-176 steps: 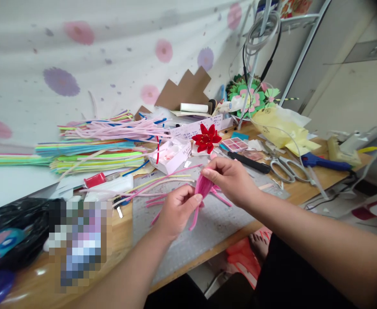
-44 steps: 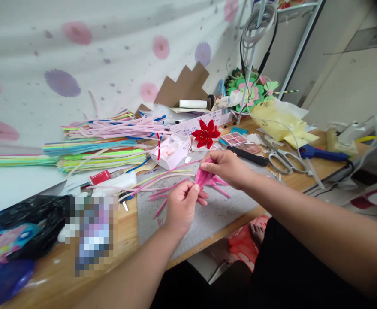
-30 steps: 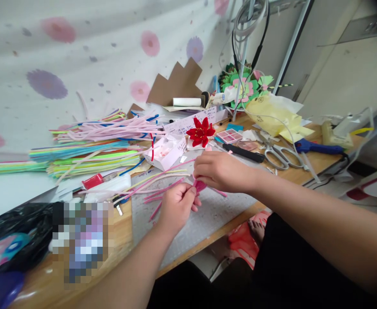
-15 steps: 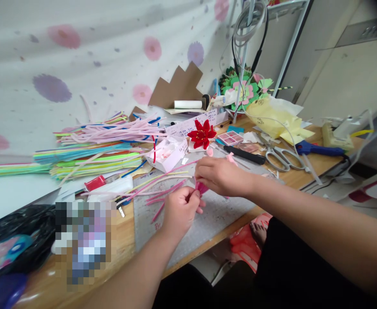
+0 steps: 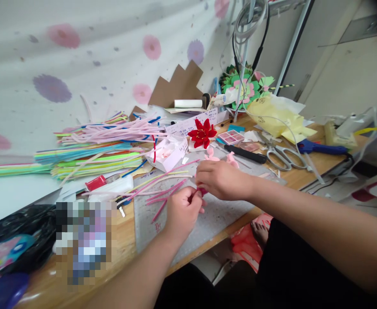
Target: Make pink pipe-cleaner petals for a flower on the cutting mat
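My left hand [image 5: 182,209] is closed, its thumb and index finger pinching a deep pink pipe cleaner piece [image 5: 202,190] above the grey mat [image 5: 220,219]. My right hand [image 5: 223,178] is closed on the same piece from above, fingers bent down over it. Most of the piece is hidden by the fingers. To the left of my hands lie loose pink pipe cleaners [image 5: 165,201] on the mat. Just behind my right hand are small light pink shapes [image 5: 211,155]. A red flower [image 5: 202,134] with pointed petals stands further back.
Bundles of coloured pipe cleaners [image 5: 88,150] are piled at the left beside a white box [image 5: 170,156]. At the right lie scissors [image 5: 280,159], a black-handled tool [image 5: 244,154] and a blue-handled tool [image 5: 323,148]. A black plastic bag [image 5: 24,223] is at the front left.
My right hand has lowered and shifted slightly right, uncovering more of the light pink shapes behind it. Less of the deep pink piece shows between my hands.
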Available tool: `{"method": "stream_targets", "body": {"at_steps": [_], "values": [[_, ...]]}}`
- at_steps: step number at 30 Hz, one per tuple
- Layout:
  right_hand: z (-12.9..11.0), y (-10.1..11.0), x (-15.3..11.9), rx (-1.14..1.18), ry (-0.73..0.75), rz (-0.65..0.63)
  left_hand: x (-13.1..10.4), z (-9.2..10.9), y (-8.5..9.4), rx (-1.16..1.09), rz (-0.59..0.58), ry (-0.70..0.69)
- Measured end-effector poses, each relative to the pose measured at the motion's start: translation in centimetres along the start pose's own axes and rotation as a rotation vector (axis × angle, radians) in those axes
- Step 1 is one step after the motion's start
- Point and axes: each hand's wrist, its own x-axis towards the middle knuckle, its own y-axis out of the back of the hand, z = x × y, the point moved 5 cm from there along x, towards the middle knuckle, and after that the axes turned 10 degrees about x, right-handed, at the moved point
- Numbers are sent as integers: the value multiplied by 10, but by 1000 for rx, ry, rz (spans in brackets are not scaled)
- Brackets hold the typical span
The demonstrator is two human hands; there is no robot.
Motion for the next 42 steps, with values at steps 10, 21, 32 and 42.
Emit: {"method": "stream_targets", "body": {"at_steps": [10,21,32,42], "values": [[40,31,-7,667,-422,332,-1,-8,3,-300,42,28],[26,6,3,665,-490,195,3,-3,3,-227,-61,12],[33,-5,2,914,-539,319,1,-1,13,-179,62,28],[28,-14,3,971,-501,219,13,-5,18,-99,-7,-119]]}}
